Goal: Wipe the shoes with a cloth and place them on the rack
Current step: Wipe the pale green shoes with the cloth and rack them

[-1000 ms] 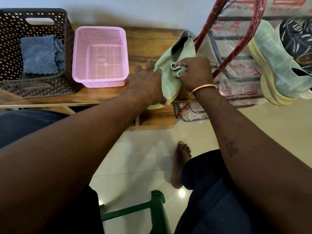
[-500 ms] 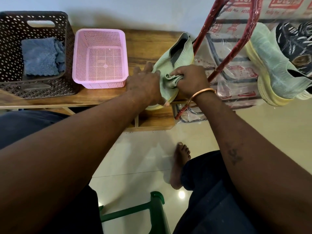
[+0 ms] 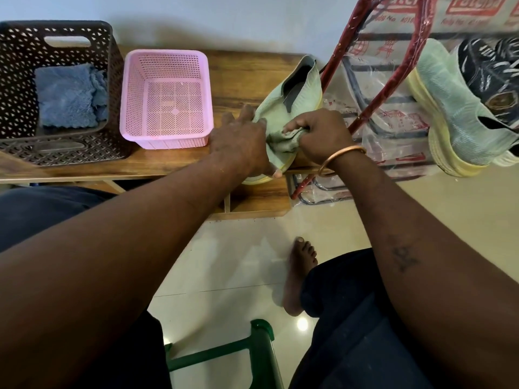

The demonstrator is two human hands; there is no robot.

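A pale green shoe (image 3: 298, 94) with a yellow sole lies on the wooden table (image 3: 238, 69), with its toe at the near edge and its opening turned up. A bunched grey-green cloth (image 3: 283, 139) touches its upper near the toe. The rack (image 3: 346, 37), a red frame wrapped in plastic, stands just beside. It carries a second green shoe (image 3: 455, 108) and a dark shoe (image 3: 491, 77).

Bench (image 3: 238, 68): wood, grained, low sheen. L end: brown basket (image 3: 16, 80), pink basket (image 3: 168, 141), both perforated matt plastic. Blue cloth (image 3: 67, 96): fuzzy. R edge: shoe (image 3: 273, 113), ribbed knit; wipe cloth (image 3: 283, 138), soft, matt. Rack (image 3: 393, 88): glossy plastic wrap. Floor (image 3: 238, 262): glossy tile.
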